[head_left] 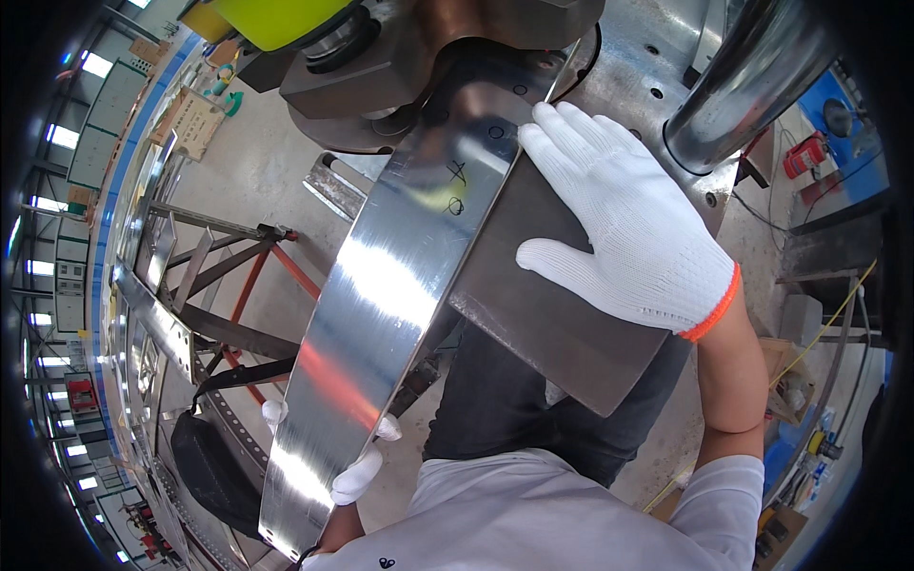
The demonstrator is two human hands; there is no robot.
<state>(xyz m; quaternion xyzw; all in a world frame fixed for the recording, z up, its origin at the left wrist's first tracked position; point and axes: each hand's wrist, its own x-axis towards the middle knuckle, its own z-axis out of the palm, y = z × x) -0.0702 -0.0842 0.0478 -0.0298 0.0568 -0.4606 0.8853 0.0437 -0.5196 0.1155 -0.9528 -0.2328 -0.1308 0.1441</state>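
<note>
A long, shiny metal strip (328, 352) runs slantwise from the lower left up into the machine, with a few dark pen marks near its upper part. My left hand (357, 478), in a white glove, grips the strip near its lower end; fingers show past both edges and the rest is hidden beneath. My right hand (628, 219), in a white glove with an orange cuff, lies flat with fingers stretched out and thumb apart. Its fingertips meet the strip's right edge, and its palm is over a dark grey metal plate (562, 324).
Heavy steel machine blocks (357, 86) under a yellow-green part stand over the strip's far end. A thick polished column (743, 86) rises at the upper right. To the left are a red-legged metal rack (252, 285) and a black bag (211, 471). A fire extinguisher (805, 155) stands far right.
</note>
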